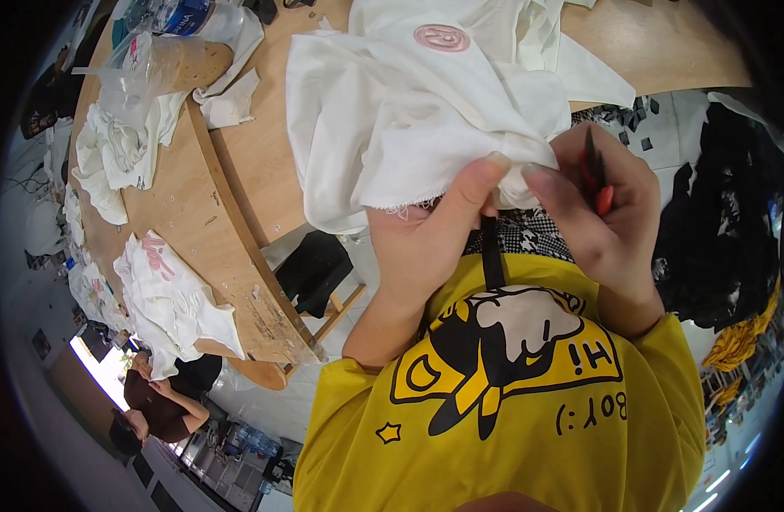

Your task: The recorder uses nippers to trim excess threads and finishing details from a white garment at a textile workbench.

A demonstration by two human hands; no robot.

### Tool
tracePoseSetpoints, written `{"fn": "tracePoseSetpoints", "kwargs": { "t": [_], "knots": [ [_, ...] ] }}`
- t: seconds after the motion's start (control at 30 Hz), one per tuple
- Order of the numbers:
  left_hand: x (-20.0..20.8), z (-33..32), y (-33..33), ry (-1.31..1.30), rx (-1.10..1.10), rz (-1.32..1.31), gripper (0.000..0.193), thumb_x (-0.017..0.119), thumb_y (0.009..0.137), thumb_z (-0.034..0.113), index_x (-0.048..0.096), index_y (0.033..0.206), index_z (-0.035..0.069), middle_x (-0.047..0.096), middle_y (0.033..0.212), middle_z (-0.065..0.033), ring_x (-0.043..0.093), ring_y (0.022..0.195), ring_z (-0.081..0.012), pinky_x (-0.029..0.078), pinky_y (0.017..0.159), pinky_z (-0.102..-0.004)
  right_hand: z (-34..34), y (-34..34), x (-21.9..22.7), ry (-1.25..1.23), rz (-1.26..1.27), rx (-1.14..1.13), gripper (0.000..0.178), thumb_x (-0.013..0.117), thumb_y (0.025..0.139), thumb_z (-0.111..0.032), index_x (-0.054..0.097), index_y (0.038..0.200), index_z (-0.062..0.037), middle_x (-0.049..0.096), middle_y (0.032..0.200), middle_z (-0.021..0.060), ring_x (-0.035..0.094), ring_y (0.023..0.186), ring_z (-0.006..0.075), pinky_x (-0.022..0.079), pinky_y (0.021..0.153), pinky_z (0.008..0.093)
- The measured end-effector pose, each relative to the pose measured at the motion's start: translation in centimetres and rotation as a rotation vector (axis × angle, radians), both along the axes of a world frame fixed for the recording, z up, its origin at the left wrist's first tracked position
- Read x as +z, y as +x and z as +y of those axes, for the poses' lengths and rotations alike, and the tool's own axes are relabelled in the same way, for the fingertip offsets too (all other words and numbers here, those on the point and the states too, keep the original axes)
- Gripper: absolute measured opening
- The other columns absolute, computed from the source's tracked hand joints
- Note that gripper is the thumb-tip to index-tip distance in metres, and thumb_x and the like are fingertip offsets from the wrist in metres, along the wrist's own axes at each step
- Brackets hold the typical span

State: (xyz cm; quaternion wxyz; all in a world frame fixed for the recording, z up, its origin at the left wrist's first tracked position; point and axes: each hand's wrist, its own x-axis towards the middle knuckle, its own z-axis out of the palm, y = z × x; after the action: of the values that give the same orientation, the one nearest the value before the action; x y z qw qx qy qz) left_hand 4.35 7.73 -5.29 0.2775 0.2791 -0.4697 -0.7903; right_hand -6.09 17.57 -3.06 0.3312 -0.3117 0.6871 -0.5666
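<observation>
A white cloth piece (349, 111) with a round pink embroidered emblem spreads over the table and hangs past its near edge. My left hand (430, 243) pinches its frayed lower edge between thumb and fingers; loose threads hang beside the thumb. Close by, my right hand (609, 226) grips the same cloth with thumb and fingertips. Tucked in that right palm is a small pair of thread snips (603, 199), with red on the handle and a dark pointed blade sticking up. Cloth hides part of the fingers of both hands.
On the wooden table (187, 188) at left lie a plastic cup (157, 64) of brown drink, a bottle (183, 17) and crumpled white cloth (123, 145). Another white piece (166, 294) has pink embroidery. A person (166, 397) works at lower left. Black fabric (716, 222) is heaped at right.
</observation>
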Motion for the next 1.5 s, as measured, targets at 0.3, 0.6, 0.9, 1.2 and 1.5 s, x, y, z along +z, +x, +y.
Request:
{"fn": "tracePoseSetpoints", "kwargs": {
  "t": [0.3,0.6,0.9,1.2,1.5],
  "knots": [
    [0.1,-0.5,0.2,-0.004,-0.103,-0.047,0.012,0.057,0.076,0.002,0.053,0.086,-0.004,0.056,0.069,-0.0073,0.052,0.055,-0.0107,0.043,0.052,-0.0202,-0.1,-0.8,0.0,-0.144,-0.099,-0.030,0.009,0.051,0.080,-0.005,0.048,0.075,0.0016,0.042,0.060,-0.0032,0.033,0.056,0.0011,0.026,0.049,0.0142],
    [-0.4,0.5,0.0,0.084,-0.130,0.201,0.031,0.042,0.086,0.017,0.040,0.107,-0.004,0.056,0.082,-0.0128,0.053,0.060,-0.0148,0.046,0.056,-0.0251,-0.6,-0.7,0.2,-0.156,-0.197,-0.117,0.009,0.052,0.080,-0.005,0.051,0.075,0.0019,0.045,0.059,-0.0034,0.034,0.053,0.0006,0.025,0.046,0.0150],
    [-0.3,1.2,-0.2,0.531,-0.081,0.394,0.034,0.039,0.087,0.015,0.032,0.117,0.000,0.052,0.102,-0.0160,0.057,0.087,-0.0222,0.046,0.080,-0.0359,-1.3,-0.9,-0.5,-0.127,-0.263,-0.127,0.009,0.054,0.079,-0.007,0.050,0.077,0.0008,0.045,0.059,-0.0043,0.036,0.054,0.0000,0.027,0.045,0.0148],
    [0.5,0.7,-1.0,0.203,0.015,0.253,0.028,0.040,0.085,0.006,0.038,0.111,-0.005,0.051,0.103,-0.0155,0.056,0.088,-0.0229,0.046,0.080,-0.0336,0.5,-0.3,0.4,-0.226,-0.358,-0.022,0.024,0.056,0.075,-0.006,0.040,0.091,0.0001,0.048,0.068,0.0015,0.041,0.060,0.0024,0.031,0.052,0.0139],
    [0.5,0.8,-1.4,-0.021,0.070,0.187,0.020,0.042,0.085,0.004,0.048,0.101,-0.007,0.057,0.092,-0.0142,0.057,0.084,-0.0198,0.044,0.077,-0.0282,0.6,-0.2,1.1,-0.079,0.087,0.030,0.026,0.065,0.065,-0.005,0.048,0.083,0.0021,0.051,0.063,0.0039,0.045,0.053,0.0044,0.034,0.048,0.0150]
  ]
}}
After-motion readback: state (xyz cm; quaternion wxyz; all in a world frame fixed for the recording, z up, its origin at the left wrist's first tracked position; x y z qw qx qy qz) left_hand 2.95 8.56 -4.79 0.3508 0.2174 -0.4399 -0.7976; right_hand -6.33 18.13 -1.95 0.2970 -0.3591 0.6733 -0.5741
